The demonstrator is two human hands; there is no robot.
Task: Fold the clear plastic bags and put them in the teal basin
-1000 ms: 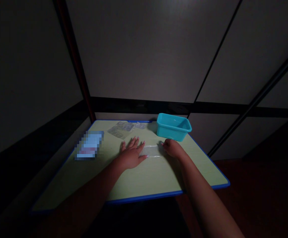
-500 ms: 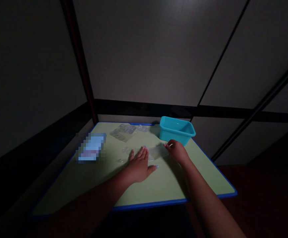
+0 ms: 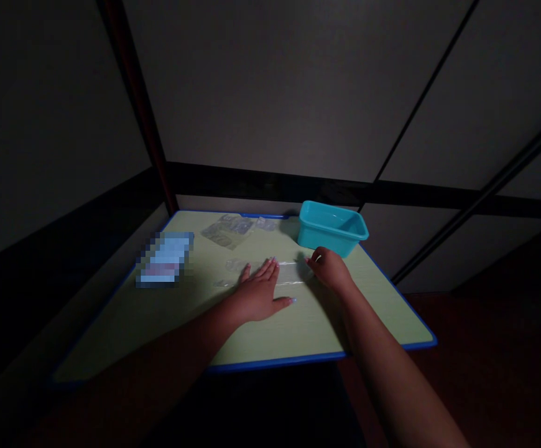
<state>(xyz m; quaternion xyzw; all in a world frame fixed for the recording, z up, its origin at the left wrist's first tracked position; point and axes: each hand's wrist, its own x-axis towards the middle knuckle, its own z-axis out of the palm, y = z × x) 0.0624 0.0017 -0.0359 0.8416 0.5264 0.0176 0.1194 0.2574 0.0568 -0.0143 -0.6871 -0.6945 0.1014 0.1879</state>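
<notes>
A clear plastic bag (image 3: 291,272) lies across the middle of the table. My left hand (image 3: 262,292) rests flat on it with the fingers stretched and the thumb out to the side, covering part of it. The right end of the bag is pinched between the thumb and fingers of my right hand (image 3: 329,269). To the left of my left hand, the crumpled part of the plastic (image 3: 233,266) shows. Farther back, more clear plastic bags (image 3: 228,230) lie loosely together.
A turquoise plastic basin (image 3: 331,233) stands at the table's back right, just beyond my right hand. On the left lies a blurred-out light blue rectangular item (image 3: 165,258). The pale table (image 3: 270,342) has a blue edge, with panelled walls behind and to the left.
The whole scene sits higher in the picture as the camera tilts down. The bag between my hands now looks flatter and tauter, with bright edges. Both hands keep their places on it.
</notes>
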